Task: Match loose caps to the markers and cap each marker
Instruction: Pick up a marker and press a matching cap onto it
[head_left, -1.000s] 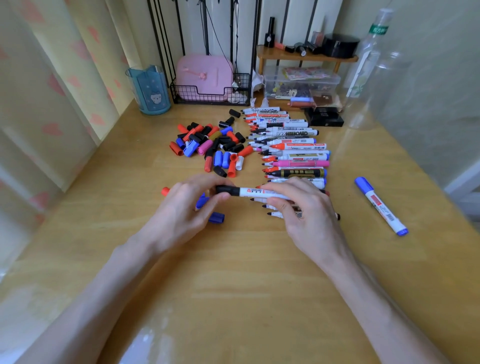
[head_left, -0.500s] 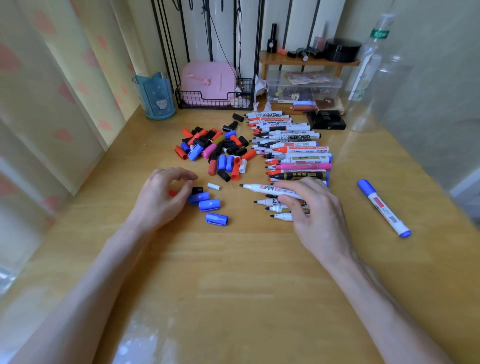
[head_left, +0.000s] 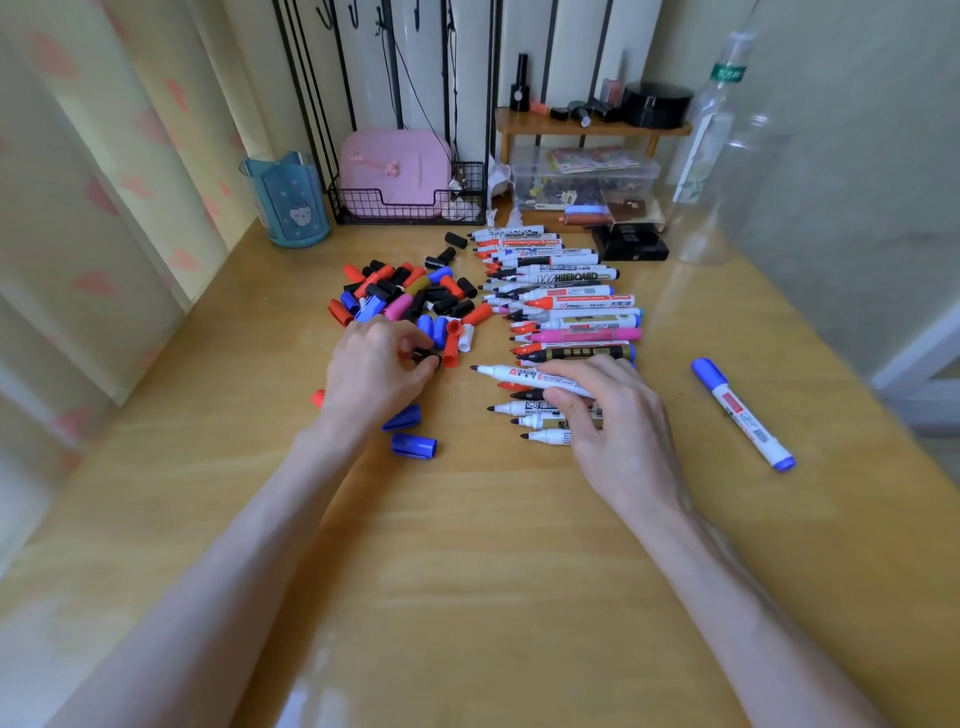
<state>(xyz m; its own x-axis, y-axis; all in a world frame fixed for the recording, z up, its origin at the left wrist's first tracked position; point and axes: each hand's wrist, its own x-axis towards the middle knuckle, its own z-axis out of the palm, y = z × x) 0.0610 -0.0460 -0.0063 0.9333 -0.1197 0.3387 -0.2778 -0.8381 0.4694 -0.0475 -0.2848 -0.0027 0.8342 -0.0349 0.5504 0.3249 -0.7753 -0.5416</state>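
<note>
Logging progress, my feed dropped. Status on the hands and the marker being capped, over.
Left hand pinches black cap at cap pile near edge. Right hand holds uncapped white marker, tip bare. Red cap lies between them.

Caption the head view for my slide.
Right hand holds an uncapped marker; left hand pinches a black cap.
</note>
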